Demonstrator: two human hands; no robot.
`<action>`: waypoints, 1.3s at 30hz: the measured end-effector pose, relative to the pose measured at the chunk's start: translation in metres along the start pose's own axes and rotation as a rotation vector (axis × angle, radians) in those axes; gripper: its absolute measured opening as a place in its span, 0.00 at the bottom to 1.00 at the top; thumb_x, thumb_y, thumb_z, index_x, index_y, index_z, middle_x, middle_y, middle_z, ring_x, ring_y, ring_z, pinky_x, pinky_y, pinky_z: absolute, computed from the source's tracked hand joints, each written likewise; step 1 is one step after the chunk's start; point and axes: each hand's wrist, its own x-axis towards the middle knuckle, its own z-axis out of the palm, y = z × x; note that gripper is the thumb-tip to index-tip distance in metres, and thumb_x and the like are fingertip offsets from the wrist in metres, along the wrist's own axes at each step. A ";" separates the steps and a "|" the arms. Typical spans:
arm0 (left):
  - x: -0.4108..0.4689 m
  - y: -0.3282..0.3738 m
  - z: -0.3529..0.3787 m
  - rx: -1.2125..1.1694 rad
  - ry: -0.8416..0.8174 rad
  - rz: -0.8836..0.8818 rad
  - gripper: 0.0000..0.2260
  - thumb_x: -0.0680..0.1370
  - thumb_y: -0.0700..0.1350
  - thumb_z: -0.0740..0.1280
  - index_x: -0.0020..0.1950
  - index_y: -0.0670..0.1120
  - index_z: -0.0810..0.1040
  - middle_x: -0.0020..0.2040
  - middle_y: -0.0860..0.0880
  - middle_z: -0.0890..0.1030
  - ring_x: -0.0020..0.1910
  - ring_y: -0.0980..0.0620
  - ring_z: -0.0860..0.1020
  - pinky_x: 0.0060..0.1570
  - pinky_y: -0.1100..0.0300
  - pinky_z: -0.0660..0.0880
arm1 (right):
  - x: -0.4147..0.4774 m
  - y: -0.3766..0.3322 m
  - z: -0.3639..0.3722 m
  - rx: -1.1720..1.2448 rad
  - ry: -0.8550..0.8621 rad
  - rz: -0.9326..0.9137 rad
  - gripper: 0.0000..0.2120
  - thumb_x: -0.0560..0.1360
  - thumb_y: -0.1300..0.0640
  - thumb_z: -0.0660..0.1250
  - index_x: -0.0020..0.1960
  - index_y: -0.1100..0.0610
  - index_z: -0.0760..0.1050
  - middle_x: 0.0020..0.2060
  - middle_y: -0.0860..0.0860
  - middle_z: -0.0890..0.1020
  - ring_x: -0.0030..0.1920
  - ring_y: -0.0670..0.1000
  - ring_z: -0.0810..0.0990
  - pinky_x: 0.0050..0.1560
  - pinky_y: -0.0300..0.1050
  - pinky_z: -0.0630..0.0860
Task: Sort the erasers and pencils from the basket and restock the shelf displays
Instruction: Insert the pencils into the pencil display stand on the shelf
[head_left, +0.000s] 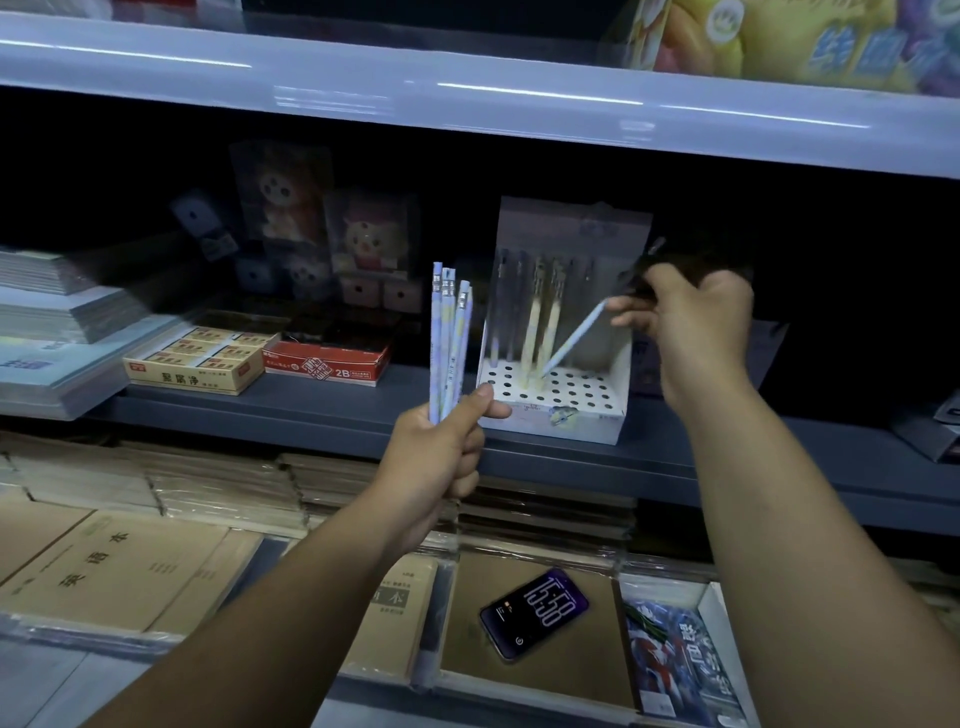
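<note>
While clamping a bundle of pale blue pencils (448, 338) upright, eraser ends up, in the left grip (441, 447), fingers curled round the lower ends, pinching a single blue pencil (574, 338) by its upper end in the right grip (685, 322). Slanting that pencil down and left, tip meeting the perforated top of the white display box (556, 413). Noting two yellowish pencils (540, 322) standing in its rear holes. Logging the box on the grey shelf (311, 410), right of a red carton marked 2B (327, 361) and a yellow eraser carton (197, 364). Noting a phone (535, 613) lying among exercise books (119, 571) below.
</note>
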 end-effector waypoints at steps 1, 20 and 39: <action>0.001 0.000 0.000 -0.010 0.002 -0.005 0.14 0.81 0.53 0.68 0.52 0.41 0.83 0.31 0.51 0.62 0.28 0.55 0.56 0.24 0.62 0.54 | 0.001 0.001 -0.002 -0.038 0.044 -0.030 0.10 0.79 0.67 0.62 0.40 0.64 0.74 0.30 0.55 0.82 0.31 0.56 0.85 0.30 0.45 0.79; 0.011 0.003 0.000 -0.330 -0.182 -0.119 0.11 0.81 0.49 0.65 0.41 0.48 0.68 0.31 0.52 0.59 0.23 0.58 0.56 0.22 0.64 0.51 | 0.016 0.011 0.015 -0.589 -0.110 -0.220 0.10 0.78 0.69 0.61 0.46 0.65 0.80 0.34 0.59 0.84 0.29 0.47 0.84 0.30 0.37 0.78; 0.002 0.017 -0.003 -0.307 -0.223 -0.119 0.17 0.80 0.60 0.64 0.45 0.48 0.67 0.33 0.52 0.62 0.29 0.57 0.57 0.24 0.66 0.59 | 0.011 0.031 0.021 -0.614 -0.188 -0.122 0.10 0.79 0.68 0.62 0.52 0.58 0.80 0.41 0.55 0.84 0.35 0.50 0.86 0.35 0.42 0.81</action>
